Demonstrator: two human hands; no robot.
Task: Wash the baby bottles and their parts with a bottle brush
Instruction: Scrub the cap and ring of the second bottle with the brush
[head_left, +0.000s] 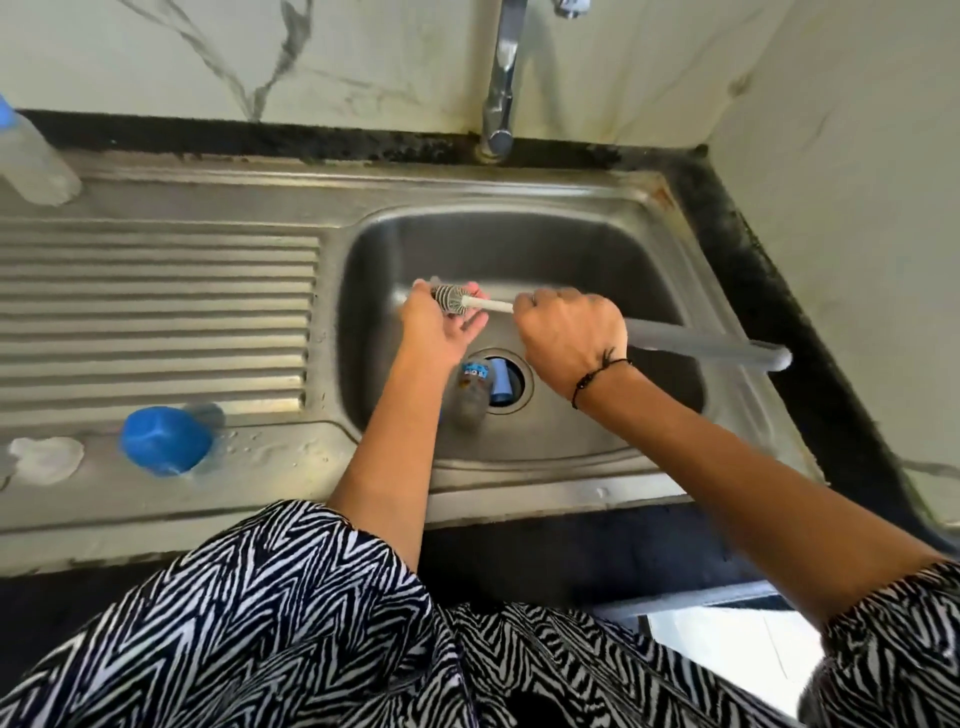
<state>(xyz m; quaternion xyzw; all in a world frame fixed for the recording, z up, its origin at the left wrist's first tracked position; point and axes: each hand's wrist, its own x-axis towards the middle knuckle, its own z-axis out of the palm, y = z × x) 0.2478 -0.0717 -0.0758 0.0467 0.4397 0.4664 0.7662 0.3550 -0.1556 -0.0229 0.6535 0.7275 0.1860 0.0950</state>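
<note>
I see both hands over the steel sink basin (613, 249). The right hand (569, 340) is clenched around the bottle brush (701, 345), fist closed on the shaft where the white stem meets the long grey handle; the handle runs out toward four o'clock, past the basin's rim. The brush's ribbed grey head (451, 300) points toward nine o'clock and lies against the left hand (441, 322), whose fingers are loosely spread around the head — whether they also hold some small part there I cannot tell.

At six o'clock from the hands, a baby bottle (472, 387) lies on the basin floor by the drain (514, 382), its blue end over the opening and its body partly hidden behind the left forearm.

At nine o'clock, on the ribbed drainboard (156, 312), a blue cap (166, 440) sits near the front edge, with a pale translucent piece (47, 460) just beside it at the frame's left. At eleven o'clock a clear bottle (31, 156) stands on the sink's back ledge. The tap (501, 98) rises at twelve o'clock — no stream visible.
</note>
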